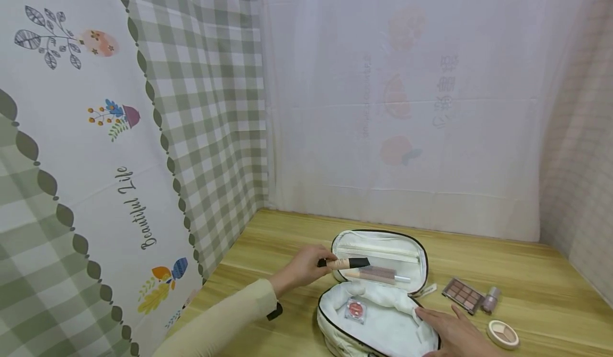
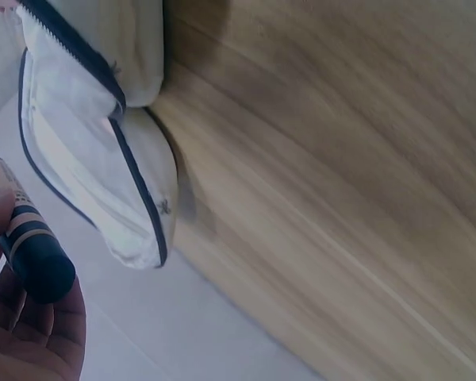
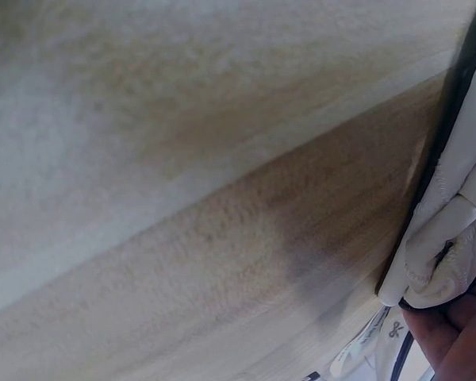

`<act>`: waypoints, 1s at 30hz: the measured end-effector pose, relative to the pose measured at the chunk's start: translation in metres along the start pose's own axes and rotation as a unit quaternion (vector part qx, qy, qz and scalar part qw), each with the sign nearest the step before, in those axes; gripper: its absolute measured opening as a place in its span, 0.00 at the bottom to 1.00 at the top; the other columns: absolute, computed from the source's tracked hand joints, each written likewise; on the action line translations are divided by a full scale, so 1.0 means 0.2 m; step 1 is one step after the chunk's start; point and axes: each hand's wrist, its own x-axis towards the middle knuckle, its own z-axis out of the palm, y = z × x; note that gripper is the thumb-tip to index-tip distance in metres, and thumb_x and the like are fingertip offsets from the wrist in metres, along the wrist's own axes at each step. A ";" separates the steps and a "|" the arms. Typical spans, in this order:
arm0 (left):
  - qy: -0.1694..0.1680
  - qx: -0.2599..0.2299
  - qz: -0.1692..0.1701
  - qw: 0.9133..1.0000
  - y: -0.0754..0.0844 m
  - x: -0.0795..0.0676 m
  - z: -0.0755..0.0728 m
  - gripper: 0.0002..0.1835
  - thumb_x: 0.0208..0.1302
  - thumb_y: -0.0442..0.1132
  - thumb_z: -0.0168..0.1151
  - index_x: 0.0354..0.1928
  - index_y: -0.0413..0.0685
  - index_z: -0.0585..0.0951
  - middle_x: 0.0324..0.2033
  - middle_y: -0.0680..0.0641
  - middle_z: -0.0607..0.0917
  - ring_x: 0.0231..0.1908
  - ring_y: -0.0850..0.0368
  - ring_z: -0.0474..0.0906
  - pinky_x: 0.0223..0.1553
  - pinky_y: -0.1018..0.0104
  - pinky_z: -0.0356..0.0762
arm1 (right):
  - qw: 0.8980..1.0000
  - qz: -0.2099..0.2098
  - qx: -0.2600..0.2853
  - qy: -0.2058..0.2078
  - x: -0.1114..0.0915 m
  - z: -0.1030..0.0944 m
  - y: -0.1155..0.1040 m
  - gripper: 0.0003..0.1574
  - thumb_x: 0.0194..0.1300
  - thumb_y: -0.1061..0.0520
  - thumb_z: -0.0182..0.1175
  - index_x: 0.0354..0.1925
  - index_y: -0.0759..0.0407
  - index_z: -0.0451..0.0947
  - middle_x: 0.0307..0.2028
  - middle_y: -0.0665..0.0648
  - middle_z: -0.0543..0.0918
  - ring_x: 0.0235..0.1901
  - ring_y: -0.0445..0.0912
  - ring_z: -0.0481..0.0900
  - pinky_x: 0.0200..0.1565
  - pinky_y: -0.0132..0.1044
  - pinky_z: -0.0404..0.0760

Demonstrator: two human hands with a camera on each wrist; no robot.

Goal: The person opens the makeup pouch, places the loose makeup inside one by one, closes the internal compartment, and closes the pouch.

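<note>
My left hand pinches a small beige concealer tube with black ends, holding it over the raised lid of a white cosmetic bag. Its dark rounded end points toward the left wrist camera. The bag lies unzipped, with dark piping round its rim. Inside it is a small clear square compact with a red round centre. A pinkish tube with a silver end lies against the lid. My right hand grips the bag's right rim; its fingers show at the edge.
To the right of the bag, an eyeshadow palette, a small pinkish bottle and a round three-colour compact lie on the wooden table. A checked cloth hangs at the left and a white one behind.
</note>
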 end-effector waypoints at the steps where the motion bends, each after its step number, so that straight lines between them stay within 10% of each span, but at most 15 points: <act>1: -0.005 0.000 0.007 1.000 0.01 0.00 0.01 0.12 0.63 0.35 0.69 0.49 0.47 0.87 0.42 0.53 0.86 0.41 0.66 0.79 0.42 0.74 0.76 | 1.000 0.001 0.001 -0.001 0.00 0.00 0.00 0.59 0.45 0.28 0.71 0.60 0.70 0.74 0.53 0.65 0.82 0.55 0.50 0.79 0.49 0.75 0.63; 30: -0.165 0.075 0.174 0.968 0.22 -0.04 0.25 0.16 0.60 0.39 0.71 0.51 0.54 0.87 0.42 0.60 0.85 0.44 0.76 0.75 0.47 0.88 0.64 | 1.000 -0.006 0.006 0.005 0.00 0.00 0.01 0.59 0.44 0.28 0.71 0.60 0.69 0.75 0.53 0.65 0.82 0.55 0.51 0.79 0.49 0.76 0.62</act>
